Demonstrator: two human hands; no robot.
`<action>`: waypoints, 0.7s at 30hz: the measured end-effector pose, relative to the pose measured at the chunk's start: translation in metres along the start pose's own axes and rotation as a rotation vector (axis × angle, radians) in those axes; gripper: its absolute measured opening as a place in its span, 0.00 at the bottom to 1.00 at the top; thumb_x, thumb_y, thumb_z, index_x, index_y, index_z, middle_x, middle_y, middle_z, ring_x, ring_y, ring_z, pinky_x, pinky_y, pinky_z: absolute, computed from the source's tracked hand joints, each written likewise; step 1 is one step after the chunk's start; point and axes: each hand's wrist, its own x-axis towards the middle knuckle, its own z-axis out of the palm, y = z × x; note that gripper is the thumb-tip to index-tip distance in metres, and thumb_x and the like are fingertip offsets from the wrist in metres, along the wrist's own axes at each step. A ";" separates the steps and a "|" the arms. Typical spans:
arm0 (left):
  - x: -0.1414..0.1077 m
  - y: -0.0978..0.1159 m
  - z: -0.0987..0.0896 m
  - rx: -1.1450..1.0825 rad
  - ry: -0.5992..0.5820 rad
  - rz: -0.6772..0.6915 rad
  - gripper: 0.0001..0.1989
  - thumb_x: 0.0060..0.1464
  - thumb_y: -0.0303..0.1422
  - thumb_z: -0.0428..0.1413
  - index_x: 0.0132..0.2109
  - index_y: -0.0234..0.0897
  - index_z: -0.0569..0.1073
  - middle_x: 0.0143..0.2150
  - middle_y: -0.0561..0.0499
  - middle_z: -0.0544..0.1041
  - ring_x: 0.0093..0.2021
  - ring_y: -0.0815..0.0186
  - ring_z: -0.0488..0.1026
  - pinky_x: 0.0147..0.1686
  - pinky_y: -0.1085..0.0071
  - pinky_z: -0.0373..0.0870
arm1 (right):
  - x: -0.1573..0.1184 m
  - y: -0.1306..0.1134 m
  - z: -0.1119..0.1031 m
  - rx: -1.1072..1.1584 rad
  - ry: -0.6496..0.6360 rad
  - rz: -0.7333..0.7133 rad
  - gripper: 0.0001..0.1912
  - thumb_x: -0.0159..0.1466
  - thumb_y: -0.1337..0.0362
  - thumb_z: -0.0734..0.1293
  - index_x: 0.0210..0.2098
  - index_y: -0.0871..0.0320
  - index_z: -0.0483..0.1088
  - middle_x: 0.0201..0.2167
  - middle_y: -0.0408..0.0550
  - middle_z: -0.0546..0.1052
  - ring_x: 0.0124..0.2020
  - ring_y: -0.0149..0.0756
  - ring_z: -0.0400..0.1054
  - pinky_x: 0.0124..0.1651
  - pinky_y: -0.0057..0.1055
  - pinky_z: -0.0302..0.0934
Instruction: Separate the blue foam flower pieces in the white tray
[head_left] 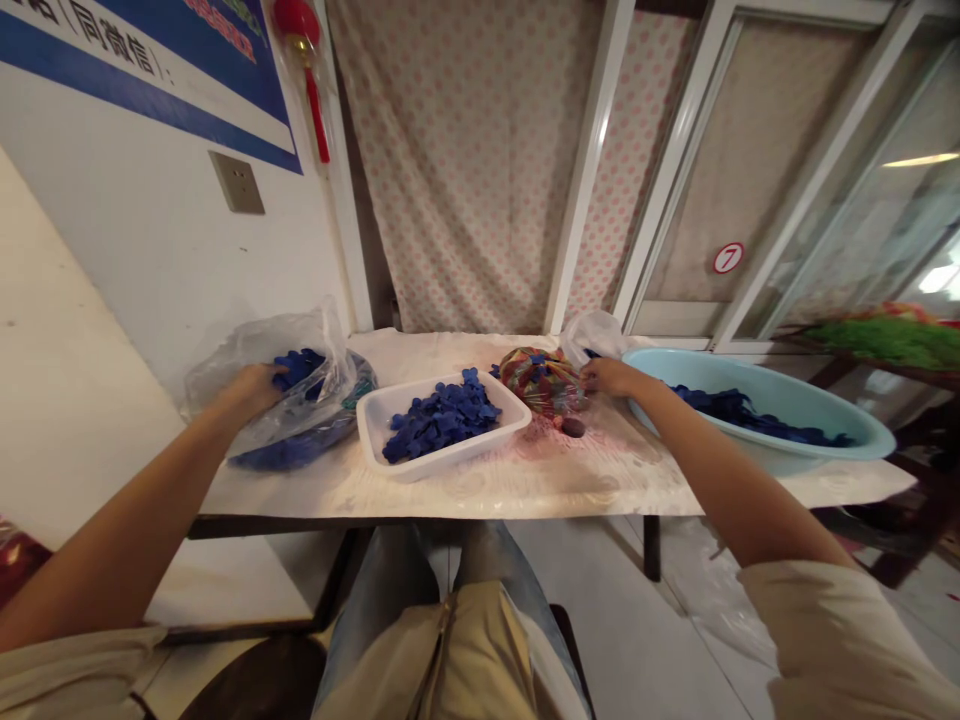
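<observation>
My left hand (257, 388) is closed on blue pieces (298, 370) at the opening of a clear plastic bag (225, 350) on the left of the table. More blue pieces lie inside that bag. On the right, my right hand (606, 377) has its fingers together beside a red and yellow patterned bundle (536, 382) and a whitish plastic bag (594, 335); what it holds is too small to make out. Between my hands stands a white tray (367, 425) with a heap of blue flower-shaped pieces (442, 418).
A light blue basin (874, 435) with blue pieces stands at the table's right end. A small dark round object (573, 428) lies on the pink-stained tablecloth (480, 495). Behind the table are a curtain (465, 170) and window frames; a wall is at left.
</observation>
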 end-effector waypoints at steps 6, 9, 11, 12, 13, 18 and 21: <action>-0.003 -0.001 -0.002 0.007 0.099 0.077 0.20 0.51 0.22 0.52 0.53 0.29 0.68 0.48 0.45 0.74 0.46 0.62 0.71 0.45 0.69 0.67 | -0.004 0.009 -0.006 0.077 0.020 -0.040 0.09 0.54 0.65 0.64 0.29 0.61 0.76 0.30 0.50 0.78 0.33 0.36 0.70 0.36 0.26 0.59; -0.003 0.002 -0.004 0.014 0.107 0.109 0.22 0.48 0.22 0.52 0.53 0.28 0.69 0.50 0.43 0.74 0.48 0.59 0.70 0.46 0.70 0.65 | -0.005 0.008 -0.005 0.110 -0.019 -0.072 0.08 0.53 0.65 0.65 0.25 0.61 0.75 0.26 0.48 0.78 0.29 0.35 0.69 0.34 0.26 0.59; -0.004 0.006 -0.005 0.018 0.098 0.115 0.21 0.48 0.23 0.53 0.52 0.27 0.70 0.49 0.42 0.74 0.48 0.58 0.71 0.45 0.70 0.65 | -0.006 0.005 -0.003 0.129 -0.003 -0.086 0.10 0.55 0.63 0.63 0.27 0.61 0.75 0.27 0.48 0.78 0.30 0.35 0.69 0.34 0.26 0.59; -0.004 0.007 -0.005 0.018 0.091 0.113 0.21 0.48 0.23 0.53 0.51 0.27 0.70 0.49 0.42 0.74 0.47 0.58 0.71 0.45 0.70 0.65 | -0.007 0.002 -0.003 0.136 0.014 -0.088 0.11 0.56 0.62 0.62 0.29 0.61 0.75 0.29 0.49 0.78 0.31 0.35 0.69 0.34 0.26 0.59; -0.005 0.009 -0.005 0.016 0.082 0.109 0.20 0.49 0.22 0.53 0.51 0.26 0.71 0.48 0.43 0.75 0.47 0.59 0.71 0.45 0.70 0.66 | -0.007 0.000 -0.002 0.141 0.027 -0.089 0.12 0.57 0.61 0.62 0.30 0.61 0.76 0.29 0.49 0.78 0.31 0.35 0.69 0.34 0.26 0.58; -0.010 0.009 -0.003 -0.003 -0.016 0.026 0.11 0.56 0.30 0.53 0.46 0.29 0.70 0.42 0.47 0.75 0.40 0.64 0.73 0.41 0.64 0.71 | -0.009 -0.013 -0.003 0.160 0.091 -0.080 0.18 0.61 0.56 0.59 0.34 0.61 0.75 0.31 0.50 0.78 0.28 0.33 0.68 0.32 0.26 0.57; -0.011 0.006 -0.007 -0.024 -0.071 -0.013 0.12 0.57 0.34 0.53 0.44 0.30 0.70 0.42 0.47 0.73 0.40 0.64 0.72 0.39 0.64 0.72 | -0.008 -0.018 -0.004 0.151 0.132 -0.082 0.19 0.62 0.55 0.58 0.35 0.61 0.75 0.32 0.50 0.78 0.28 0.33 0.68 0.32 0.26 0.56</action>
